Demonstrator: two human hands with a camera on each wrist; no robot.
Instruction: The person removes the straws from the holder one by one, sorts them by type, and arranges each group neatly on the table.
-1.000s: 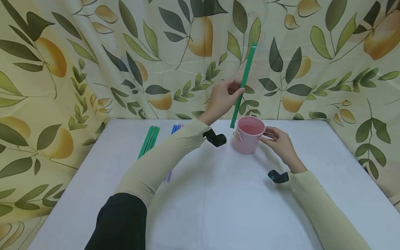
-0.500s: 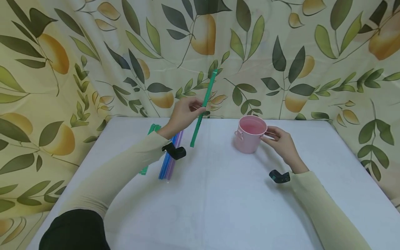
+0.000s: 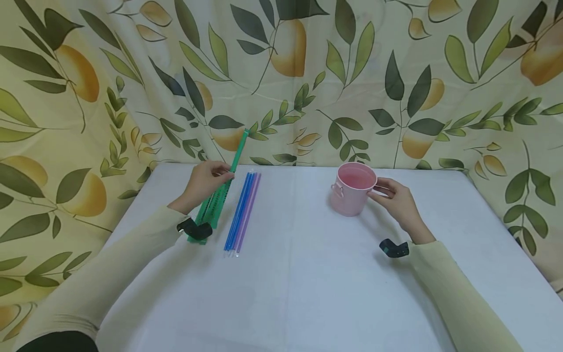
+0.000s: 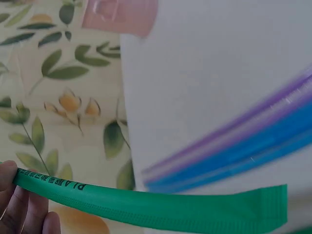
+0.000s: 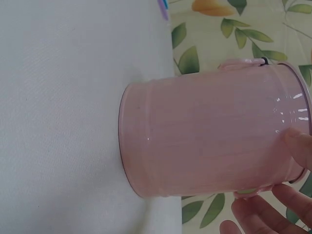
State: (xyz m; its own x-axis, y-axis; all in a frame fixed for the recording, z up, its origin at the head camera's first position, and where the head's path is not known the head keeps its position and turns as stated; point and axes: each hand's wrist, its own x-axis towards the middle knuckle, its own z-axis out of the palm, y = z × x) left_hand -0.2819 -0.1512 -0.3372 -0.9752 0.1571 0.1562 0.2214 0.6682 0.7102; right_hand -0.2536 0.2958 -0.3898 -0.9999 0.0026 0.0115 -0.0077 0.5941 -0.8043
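Note:
My left hand pinches a green wrapped straw between thumb and fingers. The held straw leans over other green wrapped straws on the table at left. In the left wrist view the held straw shows dark print and a flat crimped end. My right hand holds a small pink bucket, which stands upright on the table. The right wrist view shows the thumb on the bucket near its rim, with fingers by the side handle. The bucket's bottom inside is hidden.
Blue straws and purple straws in clear wrappers lie side by side, right of the green ones. A white-covered table spans the front. Behind it hangs a fruit-and-leaf patterned curtain.
My left hand has moved left and down from beside the bucket to over the green straws, still pinching a green straw. My right hand and the bucket have stayed in place.

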